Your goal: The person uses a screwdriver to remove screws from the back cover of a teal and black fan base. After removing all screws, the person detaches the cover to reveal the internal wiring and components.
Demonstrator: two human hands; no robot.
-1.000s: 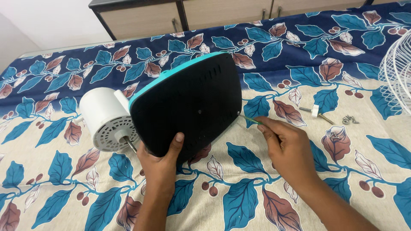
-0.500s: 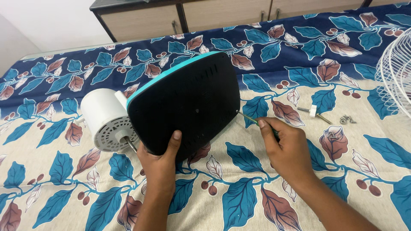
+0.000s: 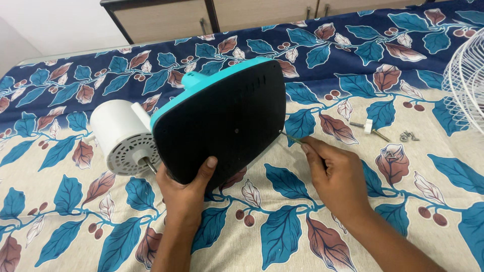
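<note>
Head view. A fan base with a black plastic underside and turquoise rim [image 3: 222, 121] stands tipped on edge on a bed covered by a leaf-patterned cloth in blue, brown and cream [image 3: 282, 236]. The left hand [image 3: 186, 189] grips the lower edge of the base, thumb pressed flat on the black face, fingers hidden behind it. The right hand [image 3: 338, 179] is closed around the handle of a thin screwdriver with a metal shaft [image 3: 291, 138]; its tip meets a screw point at the right edge of the underside. Whether a screw sits there cannot be told.

A white cylindrical motor housing with a perforated grey face and bare shaft [image 3: 123, 138] lies just beside the base on its left, apparently joined to it. Well apart on the right lie a white wire fan guard [image 3: 466, 85], a small white-collared pin [image 3: 370, 127] and a few loose metal screws [image 3: 407, 136].

Judged progress: the fan is in pieces, guard off and several fasteners out; work on the base underside is in hand at one edge screw, with the panel not yet separated.
</note>
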